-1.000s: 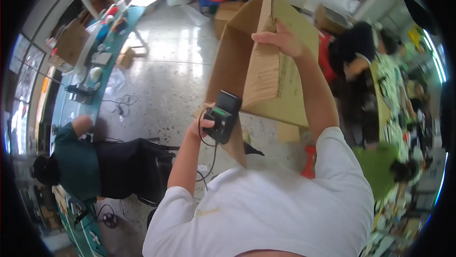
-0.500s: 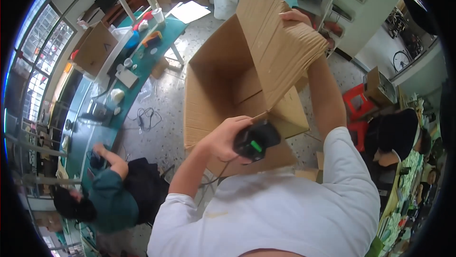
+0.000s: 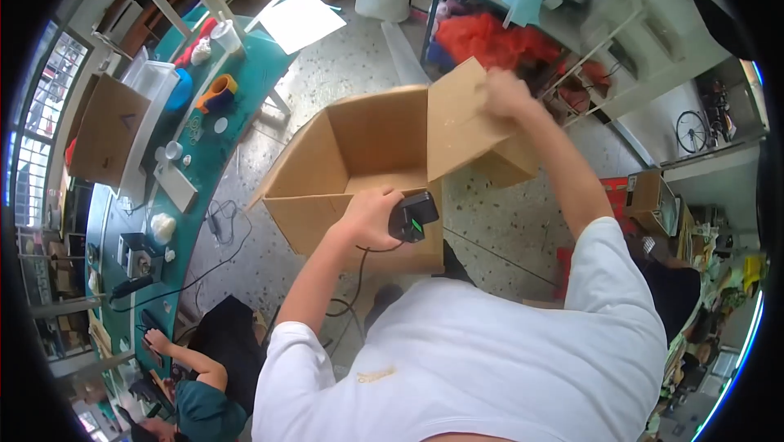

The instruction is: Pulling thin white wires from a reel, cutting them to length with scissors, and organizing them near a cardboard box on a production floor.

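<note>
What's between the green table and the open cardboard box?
The head view shows speckled floor, with a loose dark cable lying on it, between the green table and the open cardboard box.

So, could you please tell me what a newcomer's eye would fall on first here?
Probably the big open box in the middle, with the right hand at its raised flap. Next might come the black device at the left hand, by the box's near side. Beyond the box, toward the upper right, the red heap stands out.
</note>
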`<state>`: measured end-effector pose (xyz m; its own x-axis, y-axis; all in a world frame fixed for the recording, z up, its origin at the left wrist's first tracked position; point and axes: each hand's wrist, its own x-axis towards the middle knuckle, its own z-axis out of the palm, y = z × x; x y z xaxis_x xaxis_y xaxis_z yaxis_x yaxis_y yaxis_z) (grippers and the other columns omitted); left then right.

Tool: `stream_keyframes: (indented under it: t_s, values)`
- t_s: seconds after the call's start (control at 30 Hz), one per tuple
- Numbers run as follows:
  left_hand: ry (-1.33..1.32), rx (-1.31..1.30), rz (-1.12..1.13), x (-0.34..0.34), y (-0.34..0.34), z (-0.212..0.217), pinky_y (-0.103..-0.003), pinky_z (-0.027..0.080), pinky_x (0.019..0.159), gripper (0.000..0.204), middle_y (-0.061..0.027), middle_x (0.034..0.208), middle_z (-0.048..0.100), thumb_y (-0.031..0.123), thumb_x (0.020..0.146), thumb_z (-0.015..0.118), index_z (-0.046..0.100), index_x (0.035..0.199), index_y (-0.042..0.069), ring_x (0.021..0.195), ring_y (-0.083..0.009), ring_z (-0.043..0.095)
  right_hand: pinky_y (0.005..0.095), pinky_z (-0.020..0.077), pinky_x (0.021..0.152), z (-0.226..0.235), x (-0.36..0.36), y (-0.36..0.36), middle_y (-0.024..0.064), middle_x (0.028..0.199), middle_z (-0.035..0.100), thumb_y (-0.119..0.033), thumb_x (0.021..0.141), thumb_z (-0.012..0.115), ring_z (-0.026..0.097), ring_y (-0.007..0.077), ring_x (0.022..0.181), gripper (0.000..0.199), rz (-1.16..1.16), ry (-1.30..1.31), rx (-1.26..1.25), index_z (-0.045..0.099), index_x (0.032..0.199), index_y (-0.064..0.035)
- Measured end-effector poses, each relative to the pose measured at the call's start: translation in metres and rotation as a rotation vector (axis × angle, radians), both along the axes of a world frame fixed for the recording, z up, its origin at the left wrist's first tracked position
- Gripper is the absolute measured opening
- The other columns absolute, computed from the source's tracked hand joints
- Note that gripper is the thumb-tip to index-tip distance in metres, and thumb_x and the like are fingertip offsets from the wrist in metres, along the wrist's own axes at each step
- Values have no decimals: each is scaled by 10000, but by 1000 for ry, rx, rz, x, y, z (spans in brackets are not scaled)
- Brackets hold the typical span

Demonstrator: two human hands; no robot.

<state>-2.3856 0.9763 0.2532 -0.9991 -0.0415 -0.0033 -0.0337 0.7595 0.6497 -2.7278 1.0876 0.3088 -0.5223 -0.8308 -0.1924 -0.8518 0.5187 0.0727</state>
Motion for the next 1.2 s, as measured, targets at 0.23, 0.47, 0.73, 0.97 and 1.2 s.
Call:
stream_keyframes:
  t_s: [0.23,0.47,0.73,0.97,1.2]
  values:
    - [-281,81,131,-71,-39,-48,-414,494,760,683,-137,900,599,468,467,836,633,942,20,861,-341,606,444,435,942,-173,-28,-34,203,1193,616,-671,840,480,573,385,1093,748,-33,-644,383,653,1140,-8]
    - [-454,74,-34,-146,-22,-60,-427,495,724,675,-161,852,592,506,491,808,626,918,16,806,-358,613,424,430,961,-287,-6,-12,209,1259,581,-618,781,596,568,322,1126,719,-381,-1239,225,626,1201,-35]
    - [-608,20,-224,-191,-6,-51,-452,511,691,648,-170,826,589,501,500,790,609,879,8,762,-375,619,503,548,694,-382,48,-18,196,1013,642,-61,715,674,659,337,920,297,-895,-1502,626,664,1007,-9]
    - [-530,-15,83,-202,-26,-42,-456,507,810,700,-236,1232,502,499,509,804,610,972,11,949,-402,608,405,540,798,-355,-18,-91,222,1070,666,7,644,708,652,346,999,355,-746,-1248,312,698,999,28]
    - [-117,44,495,-197,-78,48,-401,515,822,715,-189,1128,606,411,506,841,615,1057,16,956,-355,638,382,561,796,-269,-115,-232,156,1058,686,-114,833,571,663,295,1005,232,-529,-666,117,716,1005,-54]
